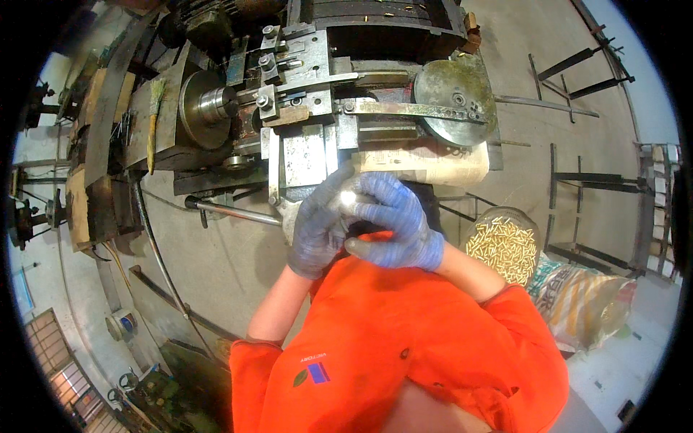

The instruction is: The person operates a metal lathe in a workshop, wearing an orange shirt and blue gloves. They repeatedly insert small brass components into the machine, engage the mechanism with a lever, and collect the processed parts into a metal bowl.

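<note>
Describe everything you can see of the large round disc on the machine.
The large disc is grey-green, metal by its look, its surface blotched. Its broad face is turned toward the camera, with a small round hub near the middle. A flat bar with a row of holes crosses its lower part and looks fastened near its right side. It sits toward the machine's right end, a paper sheet just below it in view. Neither the left hand nor the right hand touches it.
</note>
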A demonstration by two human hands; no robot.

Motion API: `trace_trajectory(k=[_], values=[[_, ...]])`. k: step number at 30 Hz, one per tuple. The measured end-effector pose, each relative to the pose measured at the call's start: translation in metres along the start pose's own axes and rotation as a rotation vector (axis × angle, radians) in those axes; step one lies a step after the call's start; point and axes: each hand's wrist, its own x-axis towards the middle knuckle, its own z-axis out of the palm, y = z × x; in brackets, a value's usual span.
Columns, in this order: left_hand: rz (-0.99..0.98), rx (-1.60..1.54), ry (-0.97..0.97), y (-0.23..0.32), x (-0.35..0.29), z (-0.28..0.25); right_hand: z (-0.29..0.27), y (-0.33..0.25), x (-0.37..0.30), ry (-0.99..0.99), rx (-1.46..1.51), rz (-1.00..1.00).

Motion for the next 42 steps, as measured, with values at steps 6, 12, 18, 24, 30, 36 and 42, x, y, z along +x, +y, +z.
trace_trajectory(k=[6,12,18,24,30,36,42], values=[[-0.037,0.004,0.003,0.0,0.002,-0.001,-0.001,0.005,0.001,-0.008,0.026,0.016],[-0.027,0.001,-0.019,-0.002,0.006,-0.005,-0.002,0.008,0.001,-0.016,0.023,0.03],[-0.037,0.018,-0.021,0.003,0.008,-0.001,-0.004,0.006,0.005,-0.007,-0.014,-0.025],[-0.031,0.123,-0.119,0.006,0.011,-0.006,-0.009,0.005,0.014,0.001,-0.053,-0.112],[-0.005,0.332,-0.068,0.012,0.01,0.001,-0.012,0.003,0.017,-0.001,-0.042,-0.122],[0.018,0.425,-0.045,0.017,0.008,0.008,-0.013,0.001,0.02,-0.014,-0.017,-0.107],[0.028,0.47,-0.03,0.016,0.009,0.006,-0.011,0.002,0.018,0.008,0.007,-0.109]])
